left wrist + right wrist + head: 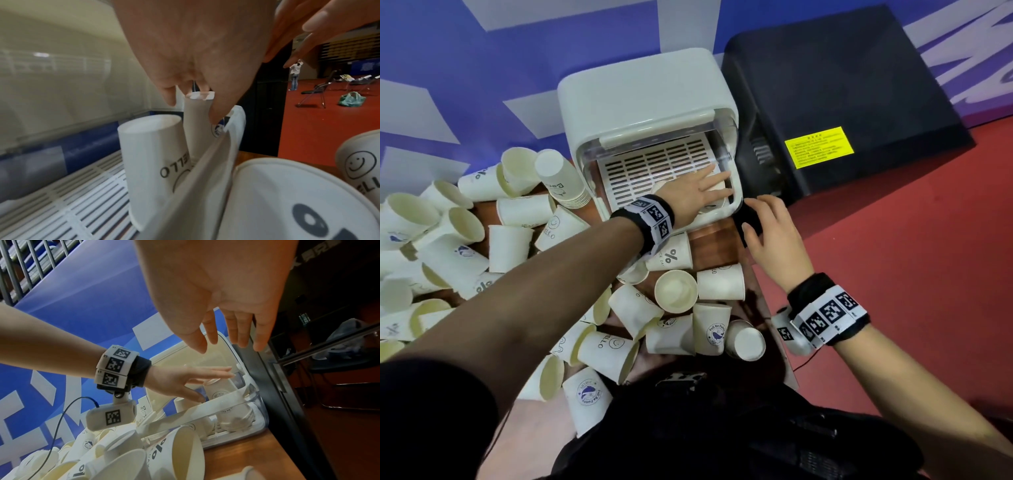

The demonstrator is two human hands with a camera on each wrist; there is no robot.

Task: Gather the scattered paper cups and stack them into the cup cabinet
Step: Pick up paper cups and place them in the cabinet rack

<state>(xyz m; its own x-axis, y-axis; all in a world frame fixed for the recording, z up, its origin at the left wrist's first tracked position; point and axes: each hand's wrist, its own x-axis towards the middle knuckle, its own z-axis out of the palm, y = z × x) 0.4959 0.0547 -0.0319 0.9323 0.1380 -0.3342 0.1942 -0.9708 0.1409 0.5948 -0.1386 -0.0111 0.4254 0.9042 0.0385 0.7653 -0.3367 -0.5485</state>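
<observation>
The white cup cabinet (pixel 640 102) stands at the back of the table, its clear lid raised over a slotted tray (pixel 72 203). My left hand (pixel 709 186) reaches into its right front corner. Its straight fingers lie across the top of an upturned cup stack (pixel 220 391), the thumb down beside it. An upturned "HELLO" cup (pixel 152 162) stands just left of that stack (pixel 197 116). My right hand (pixel 760 219) hovers open and empty outside the cabinet's right front corner. Many white paper cups (pixel 517 240) lie scattered over the table.
A black box (pixel 842 102) with a yellow label stands close against the cabinet's right side. The wooden table (pixel 715 240) ends just right of the cups, above red floor (pixel 893 257). A blue and white wall (pixel 482 85) is behind.
</observation>
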